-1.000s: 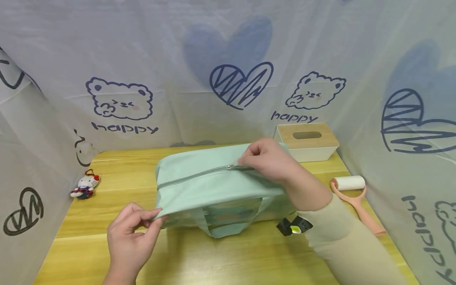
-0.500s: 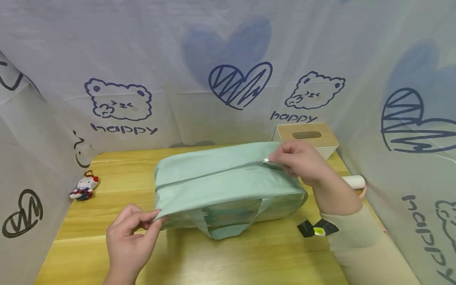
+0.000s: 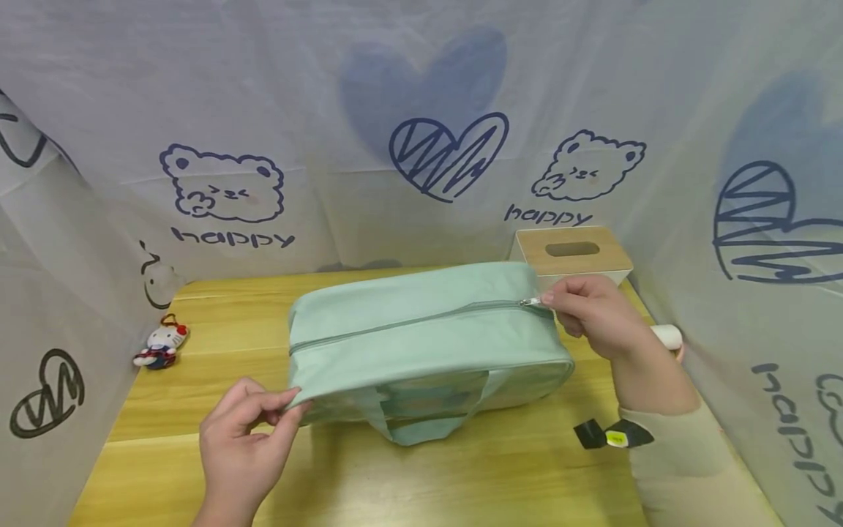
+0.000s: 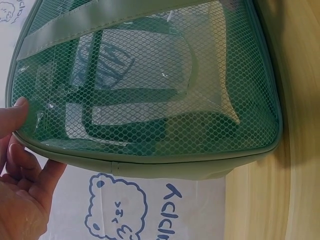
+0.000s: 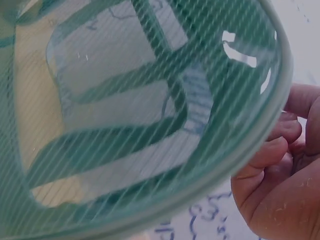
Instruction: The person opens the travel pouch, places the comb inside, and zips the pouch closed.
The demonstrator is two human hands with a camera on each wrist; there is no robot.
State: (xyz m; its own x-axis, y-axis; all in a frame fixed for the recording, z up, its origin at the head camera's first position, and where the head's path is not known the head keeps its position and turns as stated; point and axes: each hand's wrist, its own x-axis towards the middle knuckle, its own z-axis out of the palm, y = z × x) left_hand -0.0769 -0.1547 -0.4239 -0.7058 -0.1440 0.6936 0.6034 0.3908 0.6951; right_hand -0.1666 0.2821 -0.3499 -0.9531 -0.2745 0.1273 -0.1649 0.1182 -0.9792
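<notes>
A mint-green bag [image 3: 408,322] with see-through mesh sides lies on the table, its zipper [image 3: 395,326] running along the top and a fabric handle [image 3: 428,430] hanging at the front. My left hand [image 3: 246,439] pinches the bag's near left corner between thumb and fingers; the left wrist view has this hand [image 4: 27,175] at the bag's edge. At the right end of the zipper, my right hand [image 3: 599,315] pinches the metal zipper pull [image 3: 530,301]. In the right wrist view the curled fingers [image 5: 270,165] show behind the bag's rim, and the pull is hidden.
A tissue box [image 3: 573,252] with a wooden lid stands behind the bag's right end. At the right edge lies a white roller [image 3: 667,337], partly covered by my arm. A small plush keychain [image 3: 161,344] sits at the far left. Printed cloth hangs around the table.
My right hand has drawn the zipper pull rightward, from around the middle of the bag to its right end, and the zipper has closed behind it. The left hand has stayed at the corner.
</notes>
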